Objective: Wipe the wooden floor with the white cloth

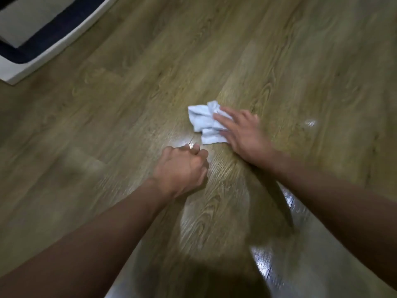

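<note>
R hand (242, 132) flat, fingers straight, pressing white cloth (204, 121) onto wooden floor (129, 93). Cloth is bunched, and most of it sticks out past the fingertips. L hand (182, 166) curled to a fist, holds nothing, just nearside of cloth. Risk as I read it: only the cloth's edge is pinned, so a fast stroke could slip off or roll it up and leave streaks. L fist sits close to the stroke path and could snag. Shiny spot (309, 123) on R hand's side away from cloth, prob. wet. Rug (32, 39) well beyond fingertips, no obstacle.
</note>
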`<state>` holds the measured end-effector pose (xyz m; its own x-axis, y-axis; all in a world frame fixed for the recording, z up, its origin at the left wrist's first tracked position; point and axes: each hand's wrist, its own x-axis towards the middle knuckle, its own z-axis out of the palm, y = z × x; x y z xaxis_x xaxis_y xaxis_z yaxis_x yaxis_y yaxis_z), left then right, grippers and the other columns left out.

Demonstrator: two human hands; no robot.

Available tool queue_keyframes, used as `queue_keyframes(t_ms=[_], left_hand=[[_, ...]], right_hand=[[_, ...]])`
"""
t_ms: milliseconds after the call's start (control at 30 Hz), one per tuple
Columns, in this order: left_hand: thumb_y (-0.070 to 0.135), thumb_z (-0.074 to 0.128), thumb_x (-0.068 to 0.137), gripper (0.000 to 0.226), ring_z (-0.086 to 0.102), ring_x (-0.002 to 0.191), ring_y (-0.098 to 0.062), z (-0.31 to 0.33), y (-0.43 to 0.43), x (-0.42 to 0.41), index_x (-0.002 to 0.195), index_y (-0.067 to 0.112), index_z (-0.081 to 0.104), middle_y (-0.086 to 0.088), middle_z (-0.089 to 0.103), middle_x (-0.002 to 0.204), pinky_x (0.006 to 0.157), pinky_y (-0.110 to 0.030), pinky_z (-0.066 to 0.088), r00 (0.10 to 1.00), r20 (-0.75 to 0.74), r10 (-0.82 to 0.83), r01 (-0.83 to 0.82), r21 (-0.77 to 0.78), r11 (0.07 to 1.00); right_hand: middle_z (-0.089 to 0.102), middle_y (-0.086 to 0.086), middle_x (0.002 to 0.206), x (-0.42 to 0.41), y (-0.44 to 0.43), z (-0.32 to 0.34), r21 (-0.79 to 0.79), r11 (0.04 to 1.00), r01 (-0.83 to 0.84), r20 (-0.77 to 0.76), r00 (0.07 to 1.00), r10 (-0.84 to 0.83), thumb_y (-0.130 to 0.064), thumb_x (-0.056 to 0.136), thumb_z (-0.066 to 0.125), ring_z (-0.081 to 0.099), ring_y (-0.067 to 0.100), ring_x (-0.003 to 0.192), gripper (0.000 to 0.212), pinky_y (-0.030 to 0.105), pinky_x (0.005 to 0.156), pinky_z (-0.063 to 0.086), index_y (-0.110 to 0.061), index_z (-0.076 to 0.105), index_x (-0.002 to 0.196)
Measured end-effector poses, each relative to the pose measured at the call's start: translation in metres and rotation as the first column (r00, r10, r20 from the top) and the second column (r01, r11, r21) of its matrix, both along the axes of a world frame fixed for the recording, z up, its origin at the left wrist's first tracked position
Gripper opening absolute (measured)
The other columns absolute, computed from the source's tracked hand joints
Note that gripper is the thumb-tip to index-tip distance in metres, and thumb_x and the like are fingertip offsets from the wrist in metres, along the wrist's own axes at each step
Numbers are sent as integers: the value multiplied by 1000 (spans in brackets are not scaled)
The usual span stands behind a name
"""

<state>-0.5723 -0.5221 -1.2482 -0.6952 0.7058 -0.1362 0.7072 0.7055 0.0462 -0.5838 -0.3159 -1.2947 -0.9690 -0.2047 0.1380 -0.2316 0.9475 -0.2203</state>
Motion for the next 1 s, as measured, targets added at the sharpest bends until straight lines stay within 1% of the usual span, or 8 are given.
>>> queue_keyframes(t_ms=[200,333,433,567,667,800,900,1000], left_hand=[[38,36,88,33,60,98,-27,-2,4,3,111,18,47,-7,56,121,62,-34,31,1000,14,-23,24,-53,998],[40,21,79,42,60,105,-21,-7,-18,-4,102,21,52,1,57,124,65,-36,50,997,29,-69,68,56,996],[35,25,76,43,62,111,-22,-13,-38,-2,98,19,59,1,60,127,67,-41,55,983,147,-107,77,195,978],[30,32,78,41,53,127,-19,-19,-52,7,100,17,64,-1,56,137,85,-39,56,970,166,-177,128,271,954],[29,35,78,37,69,94,-21,-10,-57,3,89,15,67,-2,72,106,77,-37,55,970,237,46,-163,499,851],[21,44,73,25,53,57,-5,14,-68,-15,74,13,68,5,65,68,61,-17,45,909,280,309,-415,680,604],[24,47,72,27,58,69,-15,16,-74,-10,85,14,68,-1,67,81,69,-27,48,919,296,260,-382,503,775],[30,50,84,40,59,105,-28,1,-66,9,119,13,61,-11,65,115,91,-37,46,937,308,166,-266,315,911]], right_hand=[[32,11,150,-95,-4,6,-57,835,547,43,837,-546,-28,94,45,33,36,130,45,48,103,27,-25,40,138],[30,6,152,-73,-75,-1,-40,986,159,59,986,-157,-25,91,51,36,34,126,52,45,97,31,-26,38,141],[46,3,145,-12,-49,-5,-27,978,-205,8,979,205,-21,87,61,49,33,116,49,45,87,37,-24,51,135],[41,6,148,-51,-15,1,42,995,90,19,996,-91,-17,89,57,43,38,123,53,51,96,34,-22,44,140],[23,8,155,-76,-82,7,11,955,295,87,952,-295,-13,85,54,29,38,132,66,50,105,26,-18,28,145],[30,10,152,3,-147,-1,-9,992,-123,103,987,124,-15,90,50,33,35,131,59,44,96,29,-16,30,146],[46,4,141,71,-116,-1,20,919,-395,41,918,394,-17,78,65,43,27,122,60,40,84,35,-20,46,136],[50,-5,141,68,-69,-2,104,918,-384,-29,921,388,-26,82,62,49,26,118,53,38,84,31,-27,50,134]])
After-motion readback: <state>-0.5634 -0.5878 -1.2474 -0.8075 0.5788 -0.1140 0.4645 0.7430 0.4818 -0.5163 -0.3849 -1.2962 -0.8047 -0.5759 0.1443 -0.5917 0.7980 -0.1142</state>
